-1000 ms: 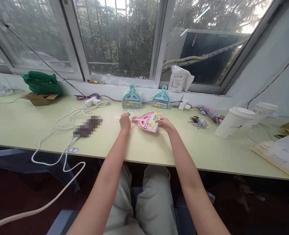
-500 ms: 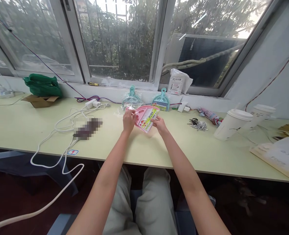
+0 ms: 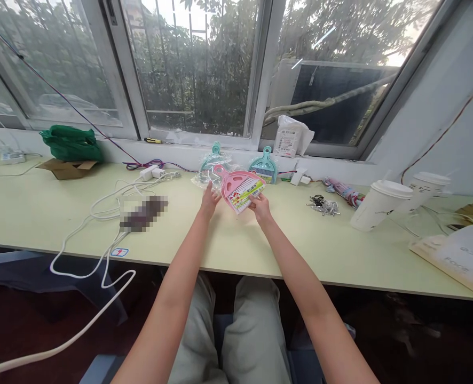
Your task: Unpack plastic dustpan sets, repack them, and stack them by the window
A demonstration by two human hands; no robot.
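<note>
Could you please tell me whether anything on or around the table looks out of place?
Yes: at left, the white cable lies in loose loops and droops over the table's front edge, where it might snag. I cannot tell what the pixelated patch beside it hides. I see no spill.

Soft daylight through the windows (image 3: pixel 196 80)

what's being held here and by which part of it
A pink dustpan-and-brush set, held at its wide, labelled end by the right hand. Whether the left hand grips it too cannot be told.
</note>
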